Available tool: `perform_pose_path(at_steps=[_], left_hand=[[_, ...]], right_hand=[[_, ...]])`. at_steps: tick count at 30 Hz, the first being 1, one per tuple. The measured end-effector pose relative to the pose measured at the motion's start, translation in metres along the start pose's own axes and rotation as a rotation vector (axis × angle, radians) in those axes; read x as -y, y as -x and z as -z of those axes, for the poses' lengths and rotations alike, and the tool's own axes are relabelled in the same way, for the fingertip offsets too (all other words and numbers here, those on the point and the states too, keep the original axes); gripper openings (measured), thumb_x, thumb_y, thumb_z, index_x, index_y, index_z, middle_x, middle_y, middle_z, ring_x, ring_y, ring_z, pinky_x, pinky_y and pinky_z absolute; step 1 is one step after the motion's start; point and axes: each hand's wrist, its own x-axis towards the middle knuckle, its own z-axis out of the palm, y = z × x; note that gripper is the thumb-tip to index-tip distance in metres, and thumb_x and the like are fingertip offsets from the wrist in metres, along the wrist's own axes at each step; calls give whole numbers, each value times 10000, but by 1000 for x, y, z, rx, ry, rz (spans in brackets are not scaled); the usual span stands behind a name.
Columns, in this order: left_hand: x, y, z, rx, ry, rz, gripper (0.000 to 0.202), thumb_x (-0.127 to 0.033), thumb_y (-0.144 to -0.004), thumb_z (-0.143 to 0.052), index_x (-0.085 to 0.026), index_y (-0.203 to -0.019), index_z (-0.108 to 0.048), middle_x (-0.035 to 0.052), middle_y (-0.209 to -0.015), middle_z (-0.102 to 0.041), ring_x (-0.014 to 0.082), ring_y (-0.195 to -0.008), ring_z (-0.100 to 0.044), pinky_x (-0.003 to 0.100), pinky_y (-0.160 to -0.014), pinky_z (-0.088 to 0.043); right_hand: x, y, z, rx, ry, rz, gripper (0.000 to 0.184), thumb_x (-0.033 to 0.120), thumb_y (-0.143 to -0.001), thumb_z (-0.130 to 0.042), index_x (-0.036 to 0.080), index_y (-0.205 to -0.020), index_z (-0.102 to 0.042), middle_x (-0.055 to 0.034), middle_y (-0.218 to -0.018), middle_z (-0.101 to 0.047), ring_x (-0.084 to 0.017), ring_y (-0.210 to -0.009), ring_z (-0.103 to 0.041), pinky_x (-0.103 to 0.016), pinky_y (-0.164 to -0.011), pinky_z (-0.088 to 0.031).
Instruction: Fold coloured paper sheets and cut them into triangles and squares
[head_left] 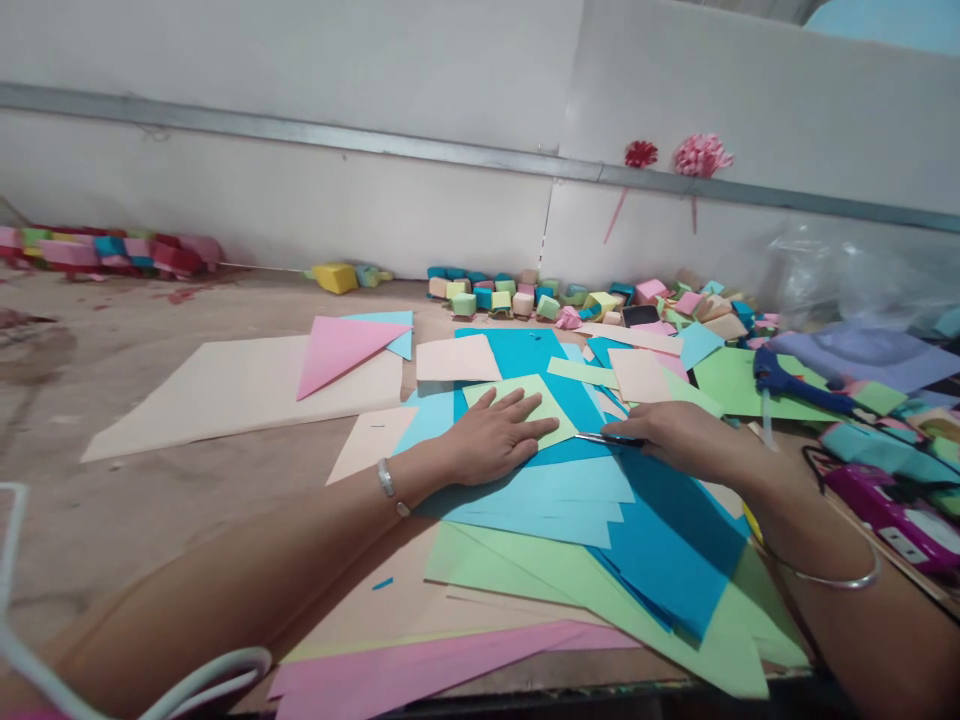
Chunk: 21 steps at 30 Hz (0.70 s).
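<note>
My left hand (493, 440) lies flat with its fingers spread, pressing on a pale green sheet of paper (551, 393). In the closed fingers of my right hand (679, 437) is a slim tool with a pointed metal blade (596, 438). Its tip touches the right corner of the pale green sheet. My palm hides the handle, so I cannot tell whether it is a knife or scissors. Beneath both hands spread overlapping sheets of dark blue paper (675, 530) and light blue paper (525, 495).
Small folded paper boxes (502, 298) line the wall. To the right lie a blue glue gun (799, 382) and a purple power strip (892, 515). A pink sheet (341, 350) rests on a large cream sheet (225, 395) at left. A white cable (202, 675) crosses the lower left.
</note>
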Motion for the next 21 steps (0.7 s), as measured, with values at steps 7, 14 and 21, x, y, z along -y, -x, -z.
perform_pose_path(at_steps=[7,14,21], left_hand=[[3,0,3,6,13,-54,414,-458,-1011,-274,-529,-1412,-346,-3,-1593,-220,391,-1447,-181,675,-1076,-170],[2,2,5,13,21,-55,430,-457,-1014,-269,-485,-1439,-333,12,-1603,-186,382,-1457,-151,657,-1090,-164],[2,2,4,20,26,-44,430,-457,-1015,-268,-483,-1440,-331,7,-1605,-175,356,-1466,-137,645,-1102,-160]], right_hand=[[6,-2,-13,-29,83,30,541,116,-872,-475,401,-1326,-547,-34,-797,-622,-164,-693,-557,-244,-552,-243],[4,2,-12,-10,84,43,611,63,-836,-477,430,-1318,-553,-29,-779,-604,-170,-719,-552,-243,-565,-253],[6,-1,-9,11,64,90,582,90,-876,-455,435,-1338,-530,-27,-781,-601,-163,-708,-542,-244,-565,-243]])
